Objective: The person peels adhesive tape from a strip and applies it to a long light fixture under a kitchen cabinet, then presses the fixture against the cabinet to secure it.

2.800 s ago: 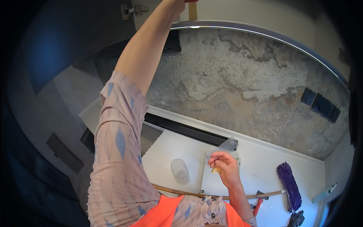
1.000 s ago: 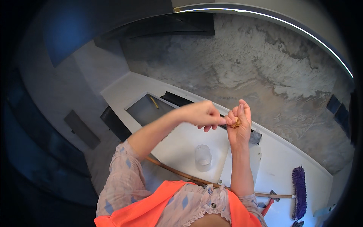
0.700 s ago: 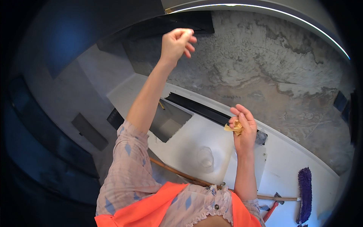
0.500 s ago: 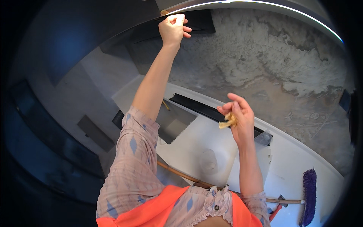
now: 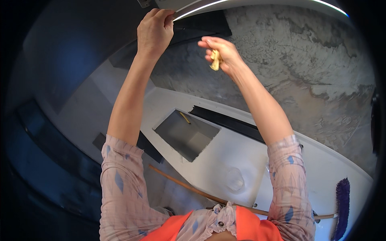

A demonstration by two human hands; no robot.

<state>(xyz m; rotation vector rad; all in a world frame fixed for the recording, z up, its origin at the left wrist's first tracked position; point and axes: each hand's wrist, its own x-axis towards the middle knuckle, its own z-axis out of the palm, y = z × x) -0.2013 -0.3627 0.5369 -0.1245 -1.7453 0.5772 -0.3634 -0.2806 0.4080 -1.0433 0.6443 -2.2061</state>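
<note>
My left hand (image 5: 155, 36) is raised at the top. Its fingers are pinched together against the end of a glowing light strip (image 5: 201, 9) along the edge of a dark overhead panel (image 5: 88, 44). Whatever sits between those fingertips is hidden. Lower and to the right, my right hand (image 5: 230, 57) is raised in front of the wall. A crumpled pale-yellow scrap (image 5: 216, 62) is tucked in its curled fingers, with the index finger stretched toward my left hand. Whether the scrap is cloth or tape cannot be told.
Below lies a white countertop (image 5: 213, 154) with a rectangular cut-out (image 5: 181, 136). A black channel (image 5: 225, 120) and a clear round object (image 5: 235, 179) rest on it. Near me are a wooden pole (image 5: 189, 188) and a purple duster head (image 5: 342, 209). Behind rises a grey stone-patterned wall (image 5: 305, 68).
My right hand has risen from above the countertop toward the light strip, still holding the yellow scrap. My left hand has shifted slightly left and looks larger, its fingers still pinched at the strip.
</note>
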